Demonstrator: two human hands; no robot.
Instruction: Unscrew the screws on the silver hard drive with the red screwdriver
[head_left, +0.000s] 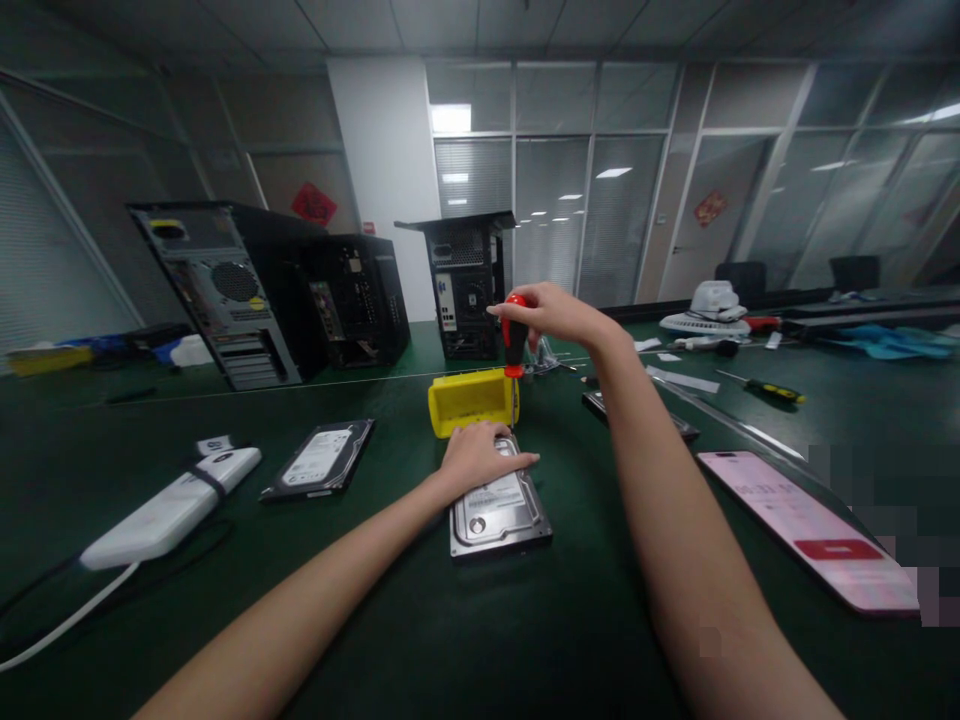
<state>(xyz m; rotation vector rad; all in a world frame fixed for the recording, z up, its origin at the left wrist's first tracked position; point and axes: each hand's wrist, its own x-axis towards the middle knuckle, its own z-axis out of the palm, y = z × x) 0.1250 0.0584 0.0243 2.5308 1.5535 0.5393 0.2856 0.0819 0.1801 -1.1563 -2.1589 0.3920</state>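
Note:
A silver hard drive [499,515] lies label side up on the green table in front of me. Across its far half rests my left hand [480,455], gripping the drive, thumb stretched over to the right edge. My right hand [551,310] is wrapped round the top of a screwdriver [514,345] with a red and black handle. The screwdriver stands upright, its shaft pointing down at the far end of the drive; the tip is partly hidden by my left fingers. Just behind the drive stands a yellow open box [469,400].
Another hard drive [322,460] and a white power strip [172,505] lie to the left. On the right are a partly hidden drive [679,425], a pink-screened phone [806,530] and a yellow-black screwdriver [776,392]. Several computer cases [262,290] stand at the back.

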